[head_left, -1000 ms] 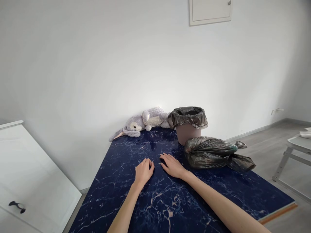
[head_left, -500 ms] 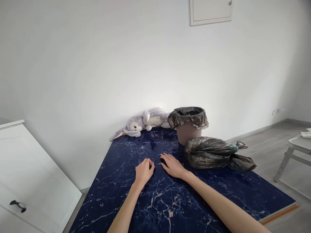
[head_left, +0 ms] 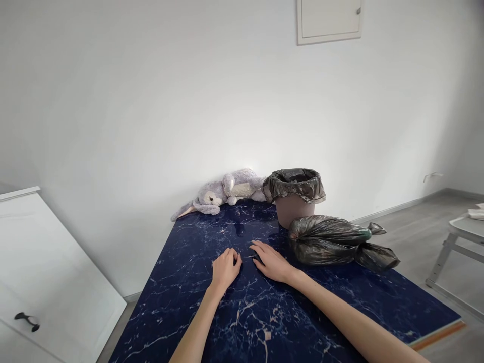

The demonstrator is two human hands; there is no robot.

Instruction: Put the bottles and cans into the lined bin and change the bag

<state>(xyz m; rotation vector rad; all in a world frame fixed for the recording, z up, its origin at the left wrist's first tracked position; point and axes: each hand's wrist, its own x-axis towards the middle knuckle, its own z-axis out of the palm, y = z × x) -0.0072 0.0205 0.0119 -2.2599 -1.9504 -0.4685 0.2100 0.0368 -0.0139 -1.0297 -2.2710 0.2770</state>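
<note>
Both of my hands rest palm down on a dark blue marble-patterned table (head_left: 264, 322). My left hand (head_left: 225, 268) lies with its fingers loosely curled on the tabletop and holds nothing. My right hand (head_left: 273, 262) lies flat beside it, fingers stretched out, empty. A tied-up dark bin bag (head_left: 333, 241), full, lies on the table just right of my right hand, not touching it. Behind the bag stands a small pinkish waste bin (head_left: 294, 197) lined with a dark bag.
A grey plush rabbit (head_left: 225, 191) lies at the table's far edge against the white wall. A white cabinet (head_left: 45, 282) with a black handle stands at the left. At the right edge is part of a white stool or table (head_left: 459, 237) on the grey floor.
The view has dipped very slightly. Neither hand has moved on the table.
</note>
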